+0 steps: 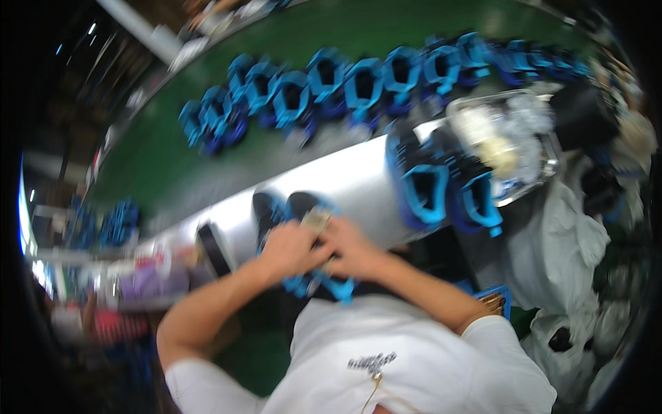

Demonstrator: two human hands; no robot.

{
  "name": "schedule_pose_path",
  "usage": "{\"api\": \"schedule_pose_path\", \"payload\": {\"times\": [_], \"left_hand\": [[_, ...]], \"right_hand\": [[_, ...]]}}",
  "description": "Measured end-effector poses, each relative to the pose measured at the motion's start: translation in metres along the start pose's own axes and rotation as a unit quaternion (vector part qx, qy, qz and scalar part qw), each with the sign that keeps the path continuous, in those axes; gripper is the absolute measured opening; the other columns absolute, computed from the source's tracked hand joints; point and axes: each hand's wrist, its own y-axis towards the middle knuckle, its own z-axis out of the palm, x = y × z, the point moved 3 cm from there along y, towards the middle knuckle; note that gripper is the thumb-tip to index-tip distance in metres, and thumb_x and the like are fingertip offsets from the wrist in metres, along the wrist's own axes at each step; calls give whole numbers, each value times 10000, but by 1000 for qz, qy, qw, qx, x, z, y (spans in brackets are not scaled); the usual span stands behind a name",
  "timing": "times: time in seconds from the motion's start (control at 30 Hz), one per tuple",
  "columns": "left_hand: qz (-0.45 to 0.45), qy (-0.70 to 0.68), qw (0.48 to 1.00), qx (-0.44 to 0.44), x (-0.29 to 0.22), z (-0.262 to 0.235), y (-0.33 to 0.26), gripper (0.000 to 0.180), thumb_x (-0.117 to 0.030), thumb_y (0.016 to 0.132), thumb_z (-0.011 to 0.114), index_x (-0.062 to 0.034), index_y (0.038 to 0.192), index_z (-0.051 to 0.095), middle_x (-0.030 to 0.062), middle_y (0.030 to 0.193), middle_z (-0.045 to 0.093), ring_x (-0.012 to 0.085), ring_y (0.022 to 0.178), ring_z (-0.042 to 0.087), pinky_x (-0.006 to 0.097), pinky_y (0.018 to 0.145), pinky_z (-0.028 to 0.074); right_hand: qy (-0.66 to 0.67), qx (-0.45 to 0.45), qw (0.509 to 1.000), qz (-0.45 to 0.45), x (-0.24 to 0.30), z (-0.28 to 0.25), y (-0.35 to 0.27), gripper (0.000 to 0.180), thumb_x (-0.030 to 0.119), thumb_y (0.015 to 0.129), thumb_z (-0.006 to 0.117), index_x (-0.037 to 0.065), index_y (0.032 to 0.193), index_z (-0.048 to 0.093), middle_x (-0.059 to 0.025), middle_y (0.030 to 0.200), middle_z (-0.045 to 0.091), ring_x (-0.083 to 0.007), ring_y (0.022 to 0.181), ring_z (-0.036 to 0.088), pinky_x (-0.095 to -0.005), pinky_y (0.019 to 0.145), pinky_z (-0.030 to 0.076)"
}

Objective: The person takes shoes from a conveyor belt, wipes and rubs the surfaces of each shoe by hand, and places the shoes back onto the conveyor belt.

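Observation:
A pair of black and blue shoes lies right in front of me at the near edge of the pale work surface, the left shoe beside the right shoe. Both my hands are over the pair and hide its middle. My left hand is closed, its fingers curled against my right hand. What it holds is hidden and blurred. My right hand is closed too, with a small beige piece at its fingertips. Light-blue shoe openings show below my wrists.
Another shoe pair rests right of my hands, beside a metal tray of pale wads and clear plastic. Beyond, rows of blue shoes stand on a green surface. White plastic bags hang at right. A dark flat object lies left.

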Motion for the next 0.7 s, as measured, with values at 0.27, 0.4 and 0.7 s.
{"api": "schedule_pose_path", "payload": {"times": [0.27, 0.4, 0.7], "left_hand": [[18, 7, 999, -27, 15, 7, -28, 359, -399, 822, 627, -40, 825, 644, 148, 759, 650, 338, 675, 633, 431, 611, 497], [-32, -22, 998, 42, 7, -2, -25, 390, -412, 820, 635, -22, 818, 636, 148, 759, 646, 339, 687, 636, 433, 628, 503], [-70, -282, 928, -235, -5, 24, -85, 335, -14, 801, 660, -7, 1096, 500, 131, 971, 508, 239, 742, 600, 331, 622, 498]], "right_hand": [[53, 55, 996, 39, 11, 18, 7, 771, 164, 666, 680, 70, 1386, 420, -184, 1394, 351, -391, 1264, 356, -445, 1077, 309], [53, 69, 995, 54, 11, 18, 1, 767, 156, 668, 678, 74, 1386, 419, -187, 1399, 341, -398, 1275, 342, -450, 1083, 301], [119, 101, 985, 68, 12, -25, 6, 656, 289, 741, 772, 133, 1332, 533, -129, 1235, 493, -291, 1183, 467, -371, 1008, 376]]}}
